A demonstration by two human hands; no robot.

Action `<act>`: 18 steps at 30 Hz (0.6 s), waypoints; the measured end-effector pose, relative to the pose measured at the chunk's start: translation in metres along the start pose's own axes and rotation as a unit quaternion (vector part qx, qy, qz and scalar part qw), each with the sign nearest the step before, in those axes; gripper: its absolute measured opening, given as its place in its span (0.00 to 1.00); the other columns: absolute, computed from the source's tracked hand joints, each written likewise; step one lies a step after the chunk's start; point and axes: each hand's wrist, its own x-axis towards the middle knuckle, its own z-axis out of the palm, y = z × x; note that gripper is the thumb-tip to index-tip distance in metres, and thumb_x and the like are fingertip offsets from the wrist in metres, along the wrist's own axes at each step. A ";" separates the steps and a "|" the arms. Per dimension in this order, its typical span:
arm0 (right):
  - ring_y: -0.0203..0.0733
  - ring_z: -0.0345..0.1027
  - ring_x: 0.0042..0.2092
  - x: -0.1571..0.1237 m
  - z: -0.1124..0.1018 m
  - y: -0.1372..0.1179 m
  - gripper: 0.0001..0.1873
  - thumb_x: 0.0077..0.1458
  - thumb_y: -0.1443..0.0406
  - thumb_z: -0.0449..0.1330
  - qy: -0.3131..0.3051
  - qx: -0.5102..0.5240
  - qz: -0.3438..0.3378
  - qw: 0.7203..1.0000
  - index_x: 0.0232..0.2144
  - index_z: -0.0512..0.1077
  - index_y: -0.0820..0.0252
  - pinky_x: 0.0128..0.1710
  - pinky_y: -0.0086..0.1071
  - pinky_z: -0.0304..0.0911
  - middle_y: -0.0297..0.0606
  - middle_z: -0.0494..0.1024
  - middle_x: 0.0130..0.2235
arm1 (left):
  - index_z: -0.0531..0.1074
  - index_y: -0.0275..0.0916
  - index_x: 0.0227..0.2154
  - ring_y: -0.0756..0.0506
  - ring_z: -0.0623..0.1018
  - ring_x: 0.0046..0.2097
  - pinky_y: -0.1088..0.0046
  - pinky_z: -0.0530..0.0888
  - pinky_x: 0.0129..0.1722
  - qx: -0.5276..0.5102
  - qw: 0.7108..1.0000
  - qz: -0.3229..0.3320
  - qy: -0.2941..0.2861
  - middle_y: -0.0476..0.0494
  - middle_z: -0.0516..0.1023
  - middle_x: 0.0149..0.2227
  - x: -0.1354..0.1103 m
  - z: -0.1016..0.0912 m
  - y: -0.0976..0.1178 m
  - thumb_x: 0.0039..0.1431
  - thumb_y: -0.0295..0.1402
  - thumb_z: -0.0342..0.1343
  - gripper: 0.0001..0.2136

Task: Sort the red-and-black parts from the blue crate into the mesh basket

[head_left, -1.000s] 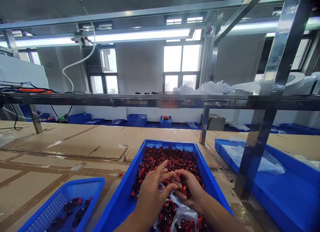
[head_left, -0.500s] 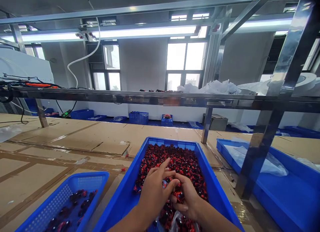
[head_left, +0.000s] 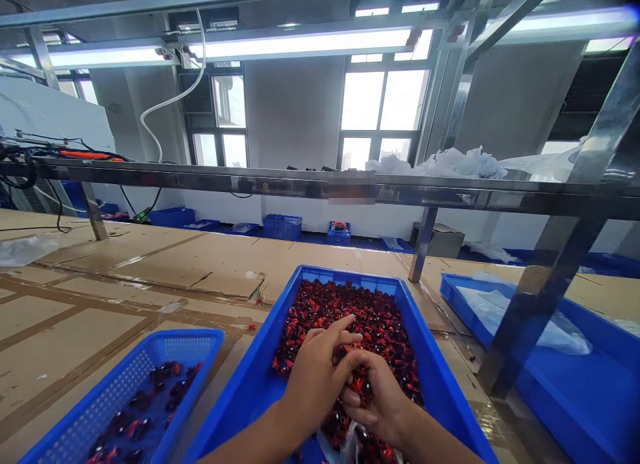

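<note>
The fingers (head_left: 345,323) of my left hand (head_left: 313,377) reach forward, loosely parted, and its thumb meets the upper fingers of my right hand (head_left: 387,397), which curl inward. Between the two hands I see small red-and-dark pieces (head_left: 350,297), but I cannot tell whether either set of fingers grips any, or whether those pieces lie behind. Beneath and beyond my hands the pieces are heaped in a large blue tray (head_left: 440,377), thickest toward its far end; part of its floor shows at the left. Clear plastic (head_left: 347,447) lies among them below my right hand. To the left, apart from the tray, a perforated blue basket (head_left: 100,387) holds a few scattered pieces of the same colours. Both stand on a cardboard-covered bench (head_left: 165,264). To the right, past a metal post (head_left: 555,284), another blue tray (head_left: 565,397) holds a plastic sheet (head_left: 530,317). A metal rail (head_left: 280,183) crosses ahead, with crumpled white plastic (head_left: 450,164) above it.
</note>
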 end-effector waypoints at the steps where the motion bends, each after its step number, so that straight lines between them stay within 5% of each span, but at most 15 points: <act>1: 0.26 0.50 0.14 -0.002 0.002 0.000 0.16 0.44 0.56 0.59 0.005 0.007 -0.003 1.000 0.17 0.60 0.59 0.09 0.19 0.33 0.27 0.62 0.15 | 0.64 0.53 0.58 0.44 0.72 0.52 0.64 0.67 0.53 -0.009 1.000 0.004 0.000 0.52 0.78 0.48 0.000 -0.001 0.000 0.60 0.37 0.58 0.23; 6: 0.26 0.46 0.11 -0.015 0.018 0.002 0.21 0.47 0.48 0.60 0.036 0.023 -0.044 0.998 0.20 0.66 0.59 0.08 0.19 0.34 0.27 0.61 0.11 | 0.71 0.47 0.48 0.44 0.73 0.50 0.67 0.68 0.52 -0.069 0.996 0.035 0.033 0.48 0.75 0.48 -0.002 -0.006 0.004 0.55 0.40 0.64 0.18; 10: 0.28 0.47 0.09 -0.025 0.028 0.001 0.28 0.43 0.41 0.61 0.004 -0.024 -0.085 0.996 0.16 0.63 0.59 0.06 0.21 0.39 0.29 0.63 0.10 | 0.72 0.43 0.40 0.45 0.74 0.45 0.69 0.70 0.47 -0.118 0.989 0.066 0.054 0.45 0.75 0.43 -0.004 -0.007 0.008 0.57 0.41 0.62 0.11; 18: 0.29 0.54 0.11 -0.032 0.027 0.002 0.27 0.47 0.45 0.64 -0.063 -0.023 -0.127 0.990 0.16 0.64 0.61 0.09 0.21 0.48 0.27 0.60 0.12 | 0.72 0.43 0.38 0.46 0.74 0.41 0.70 0.71 0.41 -0.143 0.980 0.122 0.066 0.44 0.75 0.41 -0.009 -0.007 0.009 0.56 0.39 0.62 0.10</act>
